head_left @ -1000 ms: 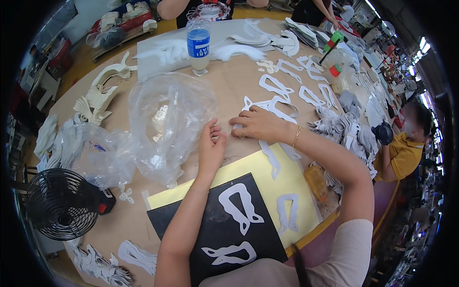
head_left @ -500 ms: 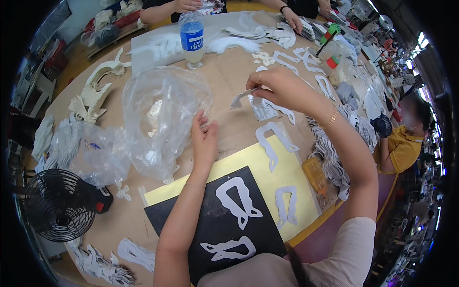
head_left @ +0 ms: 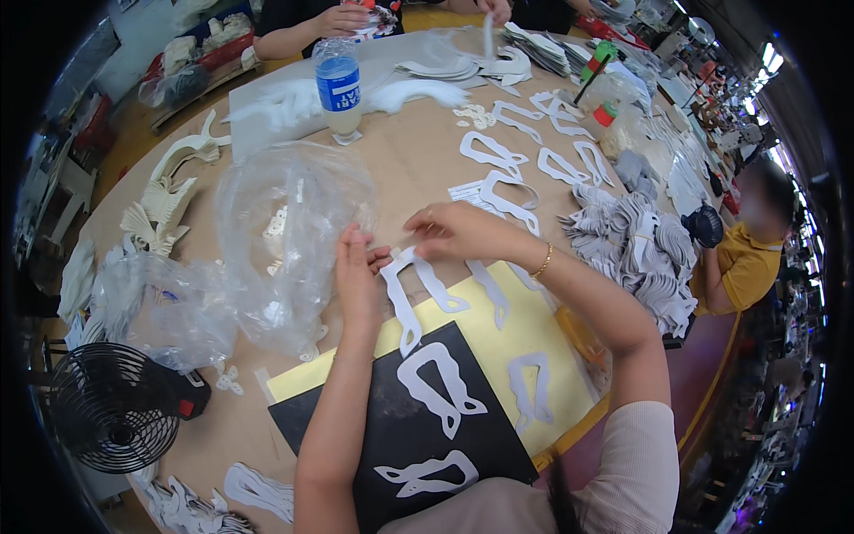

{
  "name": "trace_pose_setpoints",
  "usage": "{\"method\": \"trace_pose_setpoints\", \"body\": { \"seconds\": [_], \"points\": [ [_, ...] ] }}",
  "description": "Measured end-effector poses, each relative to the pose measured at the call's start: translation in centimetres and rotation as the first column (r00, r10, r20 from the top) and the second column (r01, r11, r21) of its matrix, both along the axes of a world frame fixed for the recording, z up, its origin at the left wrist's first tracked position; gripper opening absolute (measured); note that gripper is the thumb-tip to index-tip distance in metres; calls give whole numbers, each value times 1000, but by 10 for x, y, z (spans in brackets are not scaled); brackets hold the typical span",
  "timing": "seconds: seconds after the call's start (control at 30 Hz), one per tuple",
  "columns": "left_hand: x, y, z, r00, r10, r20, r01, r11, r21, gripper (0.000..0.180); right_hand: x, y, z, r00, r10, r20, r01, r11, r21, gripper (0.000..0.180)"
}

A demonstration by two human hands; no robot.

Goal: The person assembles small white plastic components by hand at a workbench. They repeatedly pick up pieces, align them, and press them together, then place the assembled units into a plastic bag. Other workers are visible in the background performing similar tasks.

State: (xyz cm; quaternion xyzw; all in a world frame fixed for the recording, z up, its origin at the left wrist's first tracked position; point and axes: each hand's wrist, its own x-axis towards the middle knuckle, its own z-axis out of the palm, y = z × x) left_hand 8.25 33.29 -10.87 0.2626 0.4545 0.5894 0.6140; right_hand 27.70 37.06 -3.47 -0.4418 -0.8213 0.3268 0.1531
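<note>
My left hand [head_left: 358,274] and my right hand [head_left: 452,230] together pinch the top of a white U-shaped cut-out piece [head_left: 412,295] that hangs down over a yellow sheet [head_left: 498,343]. A black sheet [head_left: 405,427] lies on the yellow one nearer to me and bears two more white shaped pieces [head_left: 440,384]. A further white piece [head_left: 528,387] rests on the yellow sheet to the right. Left of my left hand lies a crumpled clear plastic bag [head_left: 280,236] with white pieces inside.
A small black fan [head_left: 114,407] stands at the lower left. A water bottle [head_left: 338,85] stands at the far side. Many white cut-outs [head_left: 520,169] and a grey stack [head_left: 633,245] cover the round table's right part. Other people sit across and at right [head_left: 743,258].
My right hand reached out across the table, picked up a white cut-out and brought it back toward me. Both hands now hold it over the yellow sheet.
</note>
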Motion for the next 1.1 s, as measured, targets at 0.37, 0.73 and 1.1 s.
{"method": "trace_pose_setpoints", "body": {
  "seconds": [0.37,0.73,1.1],
  "points": [
    [-6,-21,4,582,77,-810,132,973,187,45,63,-26,-14,954,-55,294,57,998,2,24],
    [-11,-29,2,185,6,-983,227,973,48,39,71,-56,23,983,-74,166,97,986,-136,15],
    [-8,-18,-5,261,130,-957,208,960,187,39,82,-4,-16,959,-281,-38,267,939,-218,12]
  ]
}}
